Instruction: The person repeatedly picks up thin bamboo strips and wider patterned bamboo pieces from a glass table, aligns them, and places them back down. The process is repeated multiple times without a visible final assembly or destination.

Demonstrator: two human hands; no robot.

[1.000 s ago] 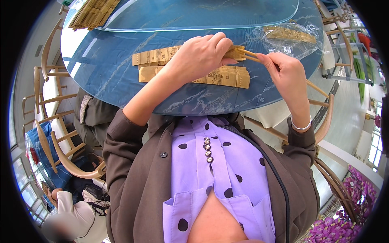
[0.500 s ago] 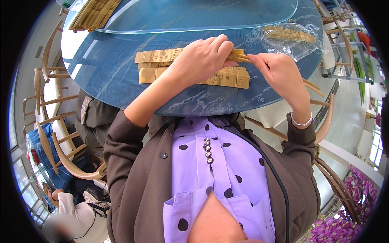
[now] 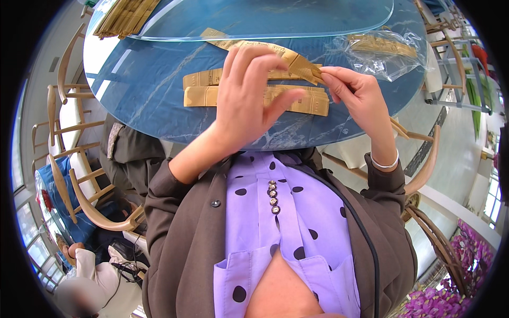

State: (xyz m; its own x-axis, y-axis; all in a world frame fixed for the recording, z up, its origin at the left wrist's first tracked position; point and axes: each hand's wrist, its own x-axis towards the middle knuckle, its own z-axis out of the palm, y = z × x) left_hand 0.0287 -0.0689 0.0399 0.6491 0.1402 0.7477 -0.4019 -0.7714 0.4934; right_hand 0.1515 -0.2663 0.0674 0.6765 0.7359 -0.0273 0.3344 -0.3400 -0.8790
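My right hand (image 3: 356, 90) pinches the right end of a tan printed paper chopstick sleeve (image 3: 297, 61), at the right of the table. The sleeve slants up and away to the left, its far end near the glass edge. Wooden chopsticks (image 3: 398, 127) seem to stick out behind that hand; how far they reach into the sleeve is hidden by the fingers. My left hand (image 3: 244, 95) is raised with its fingers apart, slightly blurred, holding nothing. Beneath it lie a stack of flat sleeves (image 3: 197, 97) and, just beyond, another sleeve or small stack (image 3: 199, 79).
The blue marbled round table (image 3: 143, 100) carries a raised glass disc (image 3: 297, 21). A pile of tan sleeves (image 3: 124, 18) lies at the far left. At the right is a clear plastic bag (image 3: 389, 53) with more sleeves. Wooden chairs (image 3: 101, 212) and a seated person (image 3: 93, 281) are at left.
My left hand has let go of the sleeve and moved back toward me, opening. The sleeve now tilts away at its left end. My right hand still grips at its right end.
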